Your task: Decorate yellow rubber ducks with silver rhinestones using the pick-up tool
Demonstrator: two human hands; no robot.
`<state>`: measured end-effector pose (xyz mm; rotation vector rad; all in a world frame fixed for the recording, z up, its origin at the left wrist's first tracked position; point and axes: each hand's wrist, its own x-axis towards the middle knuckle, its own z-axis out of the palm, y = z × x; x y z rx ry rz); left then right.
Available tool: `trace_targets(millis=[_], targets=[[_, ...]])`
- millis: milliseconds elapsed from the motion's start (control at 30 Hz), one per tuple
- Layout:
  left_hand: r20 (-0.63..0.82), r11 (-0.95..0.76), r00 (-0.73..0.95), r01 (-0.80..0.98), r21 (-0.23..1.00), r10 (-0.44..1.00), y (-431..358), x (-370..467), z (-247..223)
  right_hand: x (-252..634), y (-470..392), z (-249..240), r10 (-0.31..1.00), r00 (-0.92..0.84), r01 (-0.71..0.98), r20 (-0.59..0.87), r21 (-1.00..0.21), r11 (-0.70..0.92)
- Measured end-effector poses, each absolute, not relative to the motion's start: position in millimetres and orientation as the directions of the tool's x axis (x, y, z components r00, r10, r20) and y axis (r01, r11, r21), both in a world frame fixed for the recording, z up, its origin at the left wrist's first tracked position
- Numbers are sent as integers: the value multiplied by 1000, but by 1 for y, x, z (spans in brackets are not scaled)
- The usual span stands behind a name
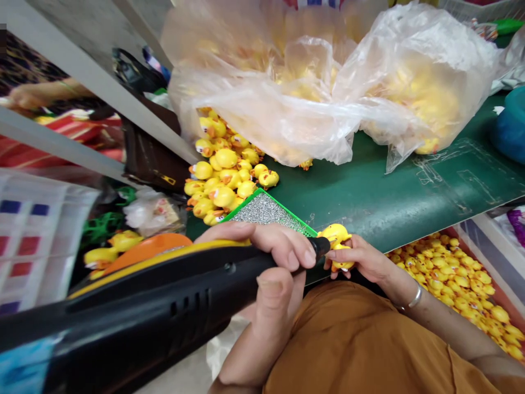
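My left hand [274, 260] is wrapped round a black-and-yellow electric screwdriver [164, 295], which crosses the view from the lower left. Its black tip meets a yellow toy duck [337, 235] with orange parts. My right hand [367, 260], a silver bangle at its wrist, pinches that duck between thumb and fingers at the edge of the green tabletop. Just behind my left hand lies a bright green tray [287, 209] holding many small silver screws [264, 210]. The screwdriver's bit and the exact contact point are hidden.
Loose toy ducks [223, 164] are heaped on the green tabletop [361, 186], spilling from a large clear plastic bag [262, 104]. A second bag [426, 82] holds more. A bin of ducks [459, 279] sits lower right, a blue container [511, 126] far right. Another person's hand [28, 97] shows upper left.
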<state>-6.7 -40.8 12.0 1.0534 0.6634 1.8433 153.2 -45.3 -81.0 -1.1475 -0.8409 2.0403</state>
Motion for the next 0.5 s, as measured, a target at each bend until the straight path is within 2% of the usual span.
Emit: trace_targets(millis=[100, 200, 333, 500], targets=[[502, -572, -275, -415, 708, 820, -41, -3, 18, 153, -46, -83, 784, -394, -241, -481, -769, -592], [498, -589, -316, -392, 706, 807, -40, -3, 22, 156, -46, -85, 801, -316, -303, -509, -746, -593], [508, -616, -349, -428, 661, 787, -32, -13, 22, 161, -46, -82, 830, -196, -475, -523, -690, -547], [498, -627, -382, -492, 603, 779, -20, -18, 18, 161, -50, -65, 864, -309, -637, -398, -588, -498]])
